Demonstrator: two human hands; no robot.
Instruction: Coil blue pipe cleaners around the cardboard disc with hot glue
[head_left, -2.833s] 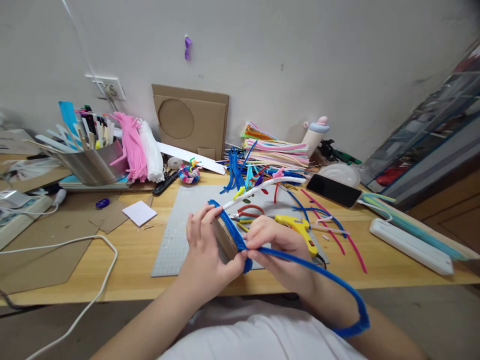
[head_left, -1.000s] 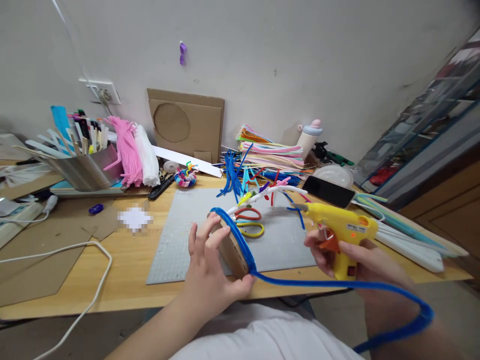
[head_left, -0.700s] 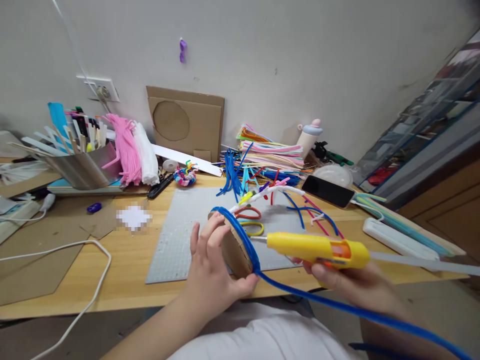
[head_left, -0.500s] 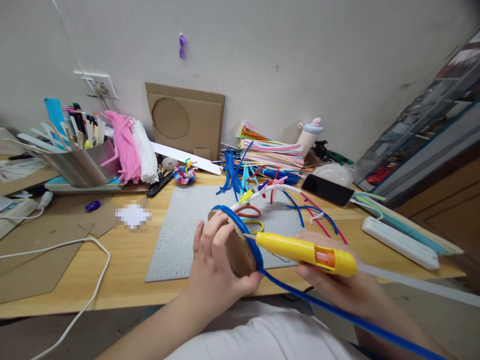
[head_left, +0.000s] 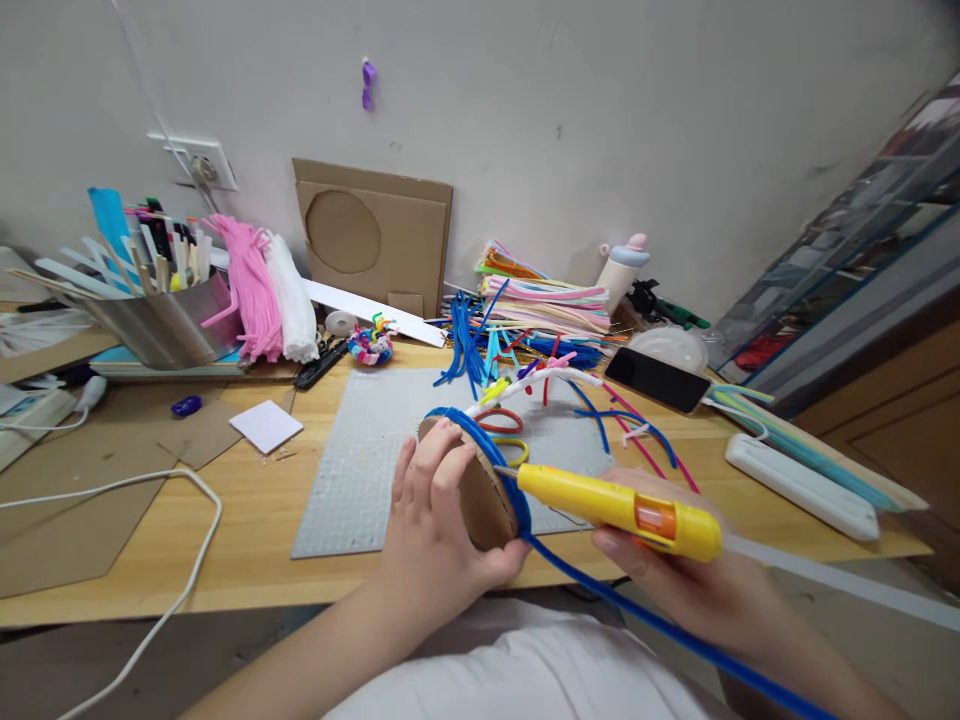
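Observation:
My left hand grips a round cardboard disc by its rim, tilted above the front of the grey cutting mat. A fuzzy blue pipe cleaner runs along the disc's edge, and its loose end trails down to the lower right. In my right hand is a yellow hot glue gun, with a long pale glue stick coming out of its back. The gun's metal tip points left at the blue edge; whether it touches is hard to tell.
Behind the disc lie a white stem with coloured bits and blue pipe cleaners. A phone and a white power strip are on the right. At left stand a metal container of sticks and a white cable.
The glue gun has shifted very slightly right and stays at the disc's edge. Both hands keep their grips, and the disc is nearly still.

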